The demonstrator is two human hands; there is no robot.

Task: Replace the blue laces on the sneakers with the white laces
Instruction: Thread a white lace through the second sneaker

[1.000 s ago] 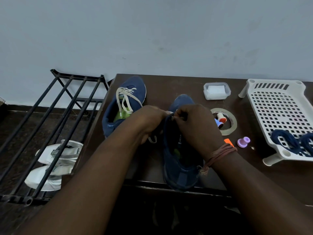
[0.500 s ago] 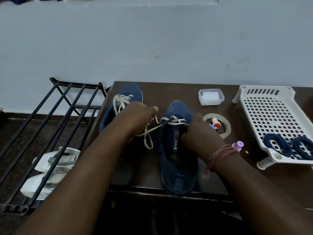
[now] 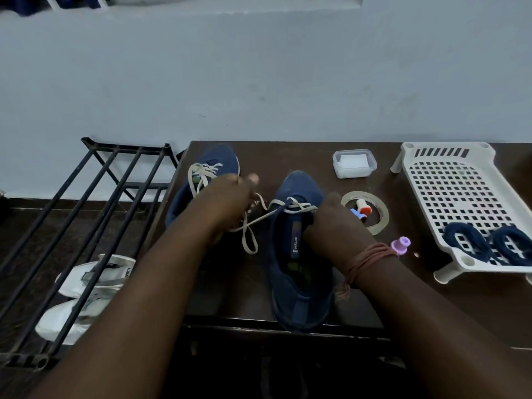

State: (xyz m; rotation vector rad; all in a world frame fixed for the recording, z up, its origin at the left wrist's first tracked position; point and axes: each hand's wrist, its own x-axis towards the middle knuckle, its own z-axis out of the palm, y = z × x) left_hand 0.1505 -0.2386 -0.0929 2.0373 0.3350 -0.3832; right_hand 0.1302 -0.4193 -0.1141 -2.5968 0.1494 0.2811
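Near sneaker (image 3: 299,254), front edge of the desk (image 3: 288,156), toe to the wall: right hand (image 3: 331,226) grips its right side, apparently steadying it for lacing. White lace (image 3: 276,210), part-threaded at the front eyelets, runs left into the closed left hand (image 3: 230,203), fingers curled round it, slack looping below. Blue laces (image 3: 486,246): coiled in the white tray (image 3: 449,180), right end.

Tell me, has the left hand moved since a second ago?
Yes. The left hand has pulled left, away from the near sneaker, drawing the white lace out toward the far sneaker.
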